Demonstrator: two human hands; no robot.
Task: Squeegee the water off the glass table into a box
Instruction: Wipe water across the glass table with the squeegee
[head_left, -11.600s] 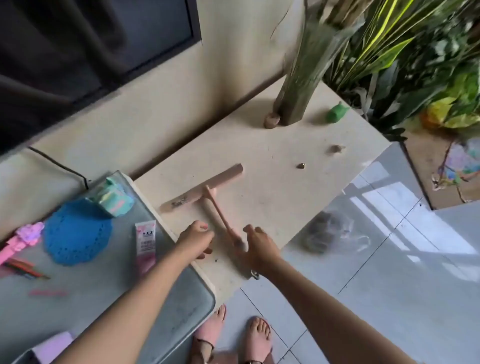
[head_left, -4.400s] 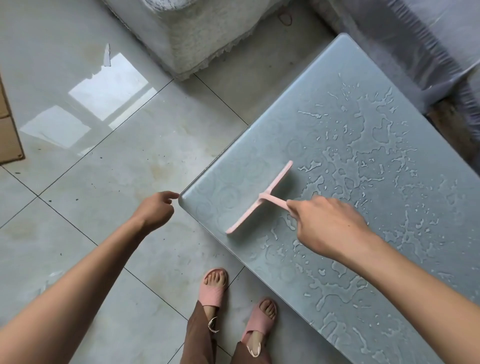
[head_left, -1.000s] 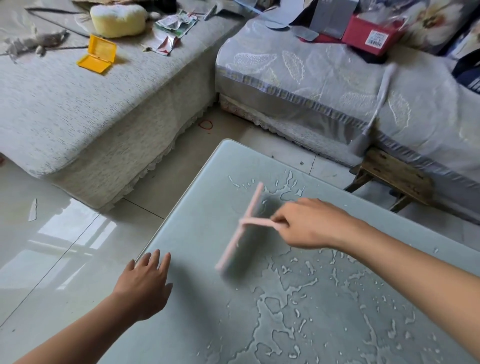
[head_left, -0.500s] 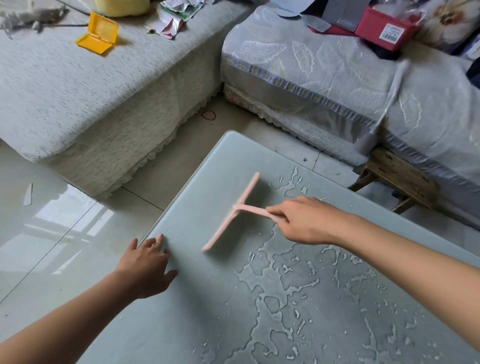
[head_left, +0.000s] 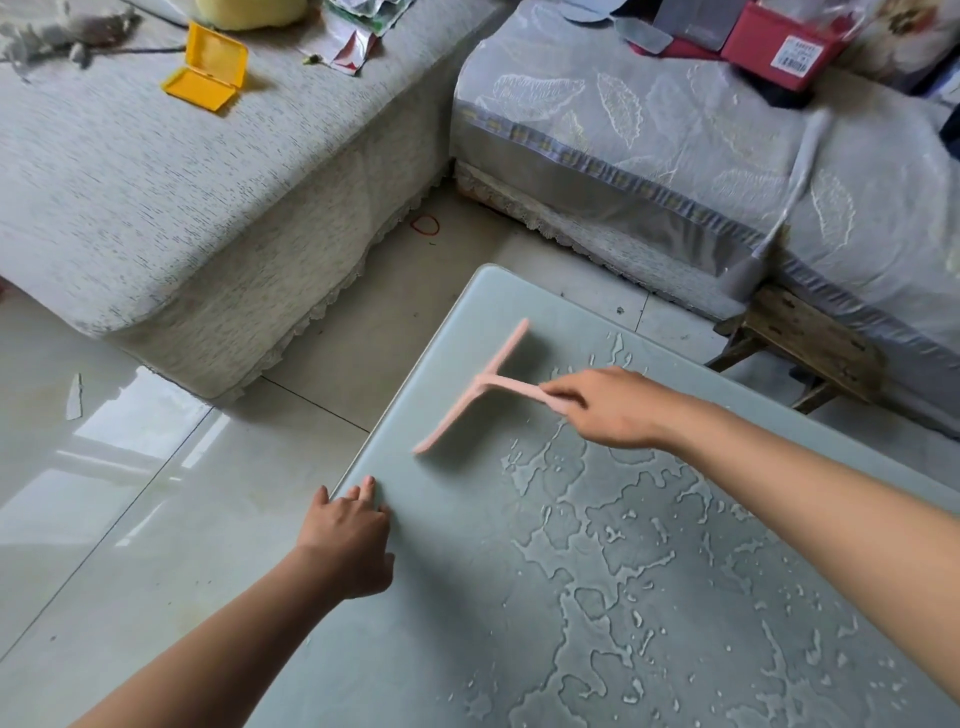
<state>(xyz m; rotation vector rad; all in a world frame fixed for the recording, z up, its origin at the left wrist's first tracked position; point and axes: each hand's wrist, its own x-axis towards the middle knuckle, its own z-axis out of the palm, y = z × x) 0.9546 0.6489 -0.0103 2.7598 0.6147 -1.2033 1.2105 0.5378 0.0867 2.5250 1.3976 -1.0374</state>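
Note:
A pale green glass table (head_left: 447, 613) fills the lower right, with puddles of water (head_left: 613, 545) spread over its middle and right. My right hand (head_left: 608, 408) grips the handle of a pink T-shaped squeegee (head_left: 472, 387), whose blade lies near the table's far left corner. My left hand (head_left: 345, 535) rests flat on the table's left edge, fingers straight. No box for the water is in view.
A cream sofa (head_left: 156, 171) with a yellow case (head_left: 205, 75) stands at the left, a grey covered sofa (head_left: 675, 156) with a red box (head_left: 779, 36) at the back. A wooden stool (head_left: 805, 348) sits by the table's far edge. Glossy tiled floor (head_left: 130, 493) lies to the left.
The squeegee has slid toward the table's far left corner over the last second. My left hand has shifted right along the table's edge.

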